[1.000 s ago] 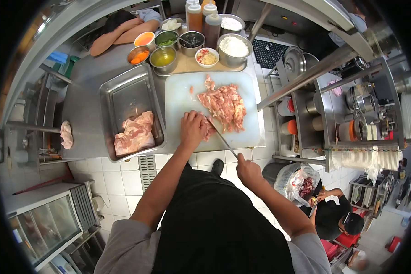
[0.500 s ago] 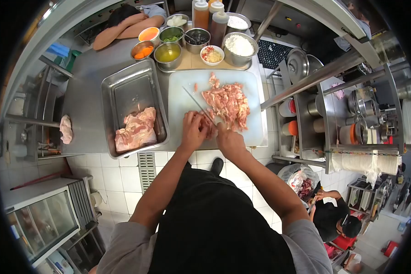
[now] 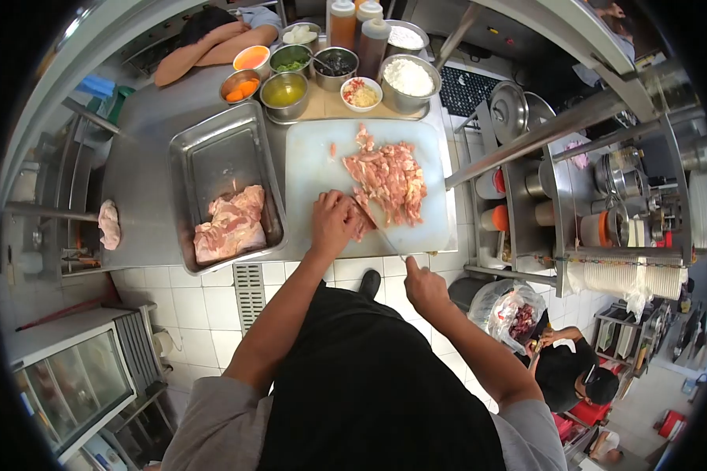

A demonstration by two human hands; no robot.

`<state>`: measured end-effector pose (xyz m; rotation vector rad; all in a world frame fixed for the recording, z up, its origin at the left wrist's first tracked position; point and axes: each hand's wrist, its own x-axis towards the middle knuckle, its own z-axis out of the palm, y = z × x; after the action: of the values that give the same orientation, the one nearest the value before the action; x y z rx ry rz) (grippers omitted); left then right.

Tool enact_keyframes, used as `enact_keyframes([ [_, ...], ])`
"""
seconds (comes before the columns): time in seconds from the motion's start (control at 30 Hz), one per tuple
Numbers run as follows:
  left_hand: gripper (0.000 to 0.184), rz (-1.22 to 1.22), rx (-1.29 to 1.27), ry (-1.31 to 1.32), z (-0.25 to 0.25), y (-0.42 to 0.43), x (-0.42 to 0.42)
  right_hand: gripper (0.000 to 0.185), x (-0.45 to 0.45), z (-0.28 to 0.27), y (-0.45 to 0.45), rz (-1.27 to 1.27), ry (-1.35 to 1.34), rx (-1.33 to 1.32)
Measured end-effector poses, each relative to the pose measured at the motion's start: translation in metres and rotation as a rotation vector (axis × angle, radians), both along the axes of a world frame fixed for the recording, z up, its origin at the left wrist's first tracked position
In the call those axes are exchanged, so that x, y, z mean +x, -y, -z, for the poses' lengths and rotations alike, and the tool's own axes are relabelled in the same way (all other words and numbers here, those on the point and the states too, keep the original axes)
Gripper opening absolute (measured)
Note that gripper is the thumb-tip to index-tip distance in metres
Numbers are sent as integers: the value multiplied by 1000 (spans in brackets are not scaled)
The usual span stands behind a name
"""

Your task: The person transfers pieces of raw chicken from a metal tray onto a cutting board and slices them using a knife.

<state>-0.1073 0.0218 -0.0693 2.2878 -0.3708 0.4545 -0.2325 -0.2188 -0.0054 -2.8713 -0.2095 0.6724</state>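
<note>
My right hand (image 3: 426, 289) is wrapped round the handle of a knife (image 3: 380, 231), off the front edge of the white cutting board (image 3: 310, 157). The blade points away and to the left, its far part beside a piece of raw chicken (image 3: 360, 225). On that piece my left hand (image 3: 334, 221) presses with curled fingers, holding it to the board; the hand hides part of it. A heap of cut chicken (image 3: 389, 179) lies just beyond the blade. Left of the board, a steel tray (image 3: 220, 149) holds larger uncut chicken pieces (image 3: 229, 228).
Behind the board stand steel bowls, a bowl of white powder (image 3: 408, 77), a small bowl of chopped garlic and chilli (image 3: 361, 93) and squeeze bottles (image 3: 375, 43). A person's folded arms (image 3: 212, 47) rest on the far table edge. Another person (image 3: 565, 369) works at lower right.
My right hand has drawn the knife back toward me and to the right, off the board edge. My left hand stays on the chicken. The whole view has shifted slightly.
</note>
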Motion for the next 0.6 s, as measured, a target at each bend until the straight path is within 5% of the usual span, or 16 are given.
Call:
enact_keyframes([
  [0.23,20,54,-14,4,-2,-5,-1,38,87,34,-48,-62,207,170],
  [0.33,22,27,-36,-5,2,-3,-1,35,113,35,-47,-170,549,327],
  [0.6,26,1,-47,-34,-5,-5,-9,32,84,7,-62,-63,211,189],
])
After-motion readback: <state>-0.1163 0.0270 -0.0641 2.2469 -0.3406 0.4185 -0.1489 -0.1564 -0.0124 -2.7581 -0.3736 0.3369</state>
